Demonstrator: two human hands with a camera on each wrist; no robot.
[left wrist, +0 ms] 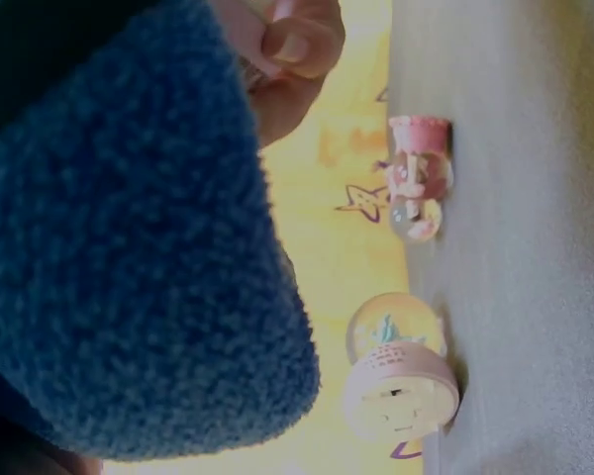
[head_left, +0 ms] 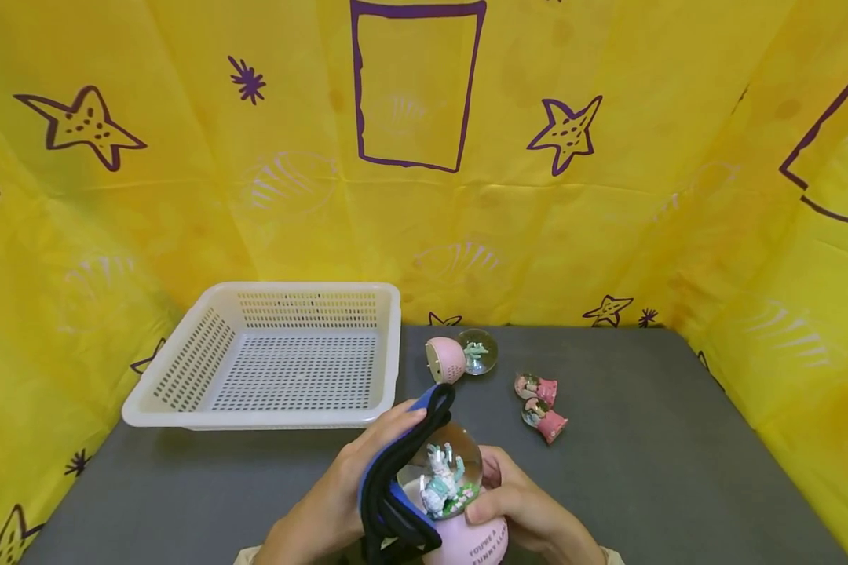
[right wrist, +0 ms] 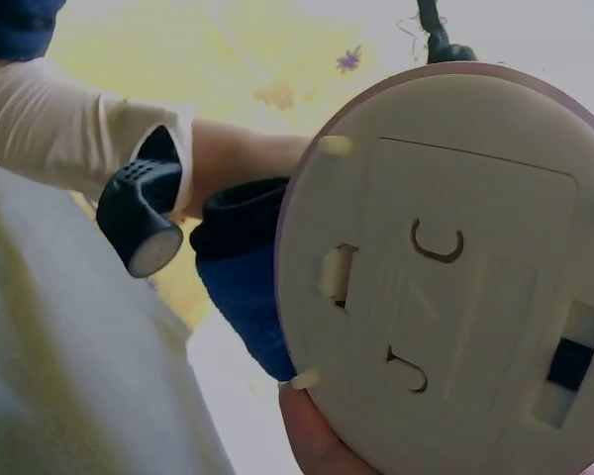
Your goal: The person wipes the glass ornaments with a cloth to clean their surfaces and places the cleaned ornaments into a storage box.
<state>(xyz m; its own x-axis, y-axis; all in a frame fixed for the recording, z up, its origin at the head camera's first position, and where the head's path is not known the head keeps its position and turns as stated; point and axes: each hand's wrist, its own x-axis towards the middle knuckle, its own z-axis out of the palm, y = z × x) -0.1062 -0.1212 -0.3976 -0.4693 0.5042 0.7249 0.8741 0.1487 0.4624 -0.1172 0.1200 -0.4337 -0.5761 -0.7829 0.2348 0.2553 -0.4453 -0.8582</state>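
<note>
My left hand holds a folded blue and black cloth against the left side of a snow globe. Inside the clear ball stands a white and teal llama-like figure, above a pink base with lettering. Gripping that base and lower ball from the right is my right hand, thumb in front. In the left wrist view the cloth's fuzzy blue face fills much of the picture. The right wrist view shows the globe's round cream underside with a battery cover and a dark switch.
A white perforated plastic basket stands on the grey table at left. Behind my hands lies another pink-based snow globe on its side. Two small pink snow globes lie right of it. Yellow patterned cloth encloses the table.
</note>
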